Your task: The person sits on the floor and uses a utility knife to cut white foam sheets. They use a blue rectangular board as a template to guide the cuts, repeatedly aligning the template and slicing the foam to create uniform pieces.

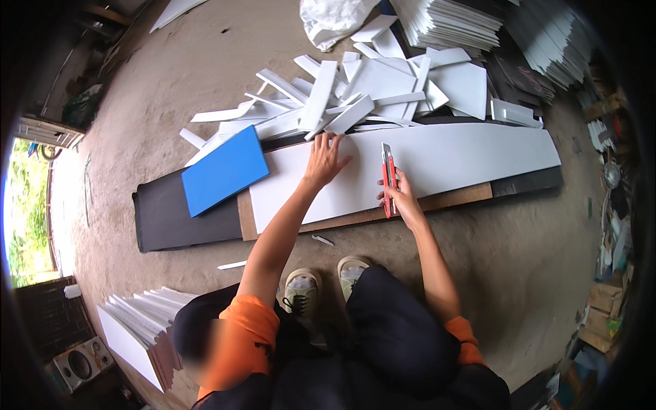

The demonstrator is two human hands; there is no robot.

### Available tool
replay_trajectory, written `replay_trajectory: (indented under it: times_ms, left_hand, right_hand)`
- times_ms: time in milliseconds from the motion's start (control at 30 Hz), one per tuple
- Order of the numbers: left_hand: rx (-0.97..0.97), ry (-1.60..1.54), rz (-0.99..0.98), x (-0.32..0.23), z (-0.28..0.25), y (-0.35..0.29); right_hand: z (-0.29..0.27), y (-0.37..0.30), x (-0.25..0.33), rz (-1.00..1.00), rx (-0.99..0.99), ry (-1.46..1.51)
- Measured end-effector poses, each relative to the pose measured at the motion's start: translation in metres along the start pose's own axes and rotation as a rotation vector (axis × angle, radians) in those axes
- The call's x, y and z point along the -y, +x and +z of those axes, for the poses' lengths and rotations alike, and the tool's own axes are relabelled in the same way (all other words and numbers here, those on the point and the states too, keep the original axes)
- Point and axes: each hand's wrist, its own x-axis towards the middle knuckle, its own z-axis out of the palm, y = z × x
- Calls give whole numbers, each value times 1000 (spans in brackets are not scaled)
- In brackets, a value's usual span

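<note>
A long white board [465, 150], perhaps foam board, lies across a brown sheet [458, 198] and a black base [184, 219] on the floor. My left hand [326, 162] rests near its far edge, fingers stretched out and holding nothing. My right hand [404, 197] grips a red utility knife [389, 181] above the board's near half, its metal blade end pointing away from me. Left of my left hand, a blue rectangular board [225, 171] overlaps the white board's left end and the black base.
Beyond the board lies a heap of white offcuts [321, 96]. A white bag [335, 20] and stacked white sheets [444, 24] are farther back. More white sheets [140, 328] stand at the near left by a speaker [83, 365]. Small scraps [322, 240] lie near my shoes.
</note>
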Motion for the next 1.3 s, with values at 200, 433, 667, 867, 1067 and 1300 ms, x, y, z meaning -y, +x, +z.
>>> replay_trajectory:
  times_ms: [200, 433, 667, 867, 1067, 1300]
  left_hand:
    - [84, -13, -3, 11, 12, 28]
    - [650, 49, -59, 0, -17, 36]
    - [492, -344, -4, -12, -49, 31]
    - [206, -53, 168, -78, -112, 56]
    - [-34, 157, 330, -72, -108, 51]
    - [14, 131, 311, -92, -104, 30]
  right_hand:
    - [-15, -23, 5, -80, 35, -61]
    - [-22, -56, 3, -105, 3, -120]
    - [-11, -78, 16, -261, -293, -289]
    - [0, -93, 62, -464, -393, -514]
    - [15, -63, 54, -590, -513, -912]
    - [39, -101, 66, -391, -528, -1065]
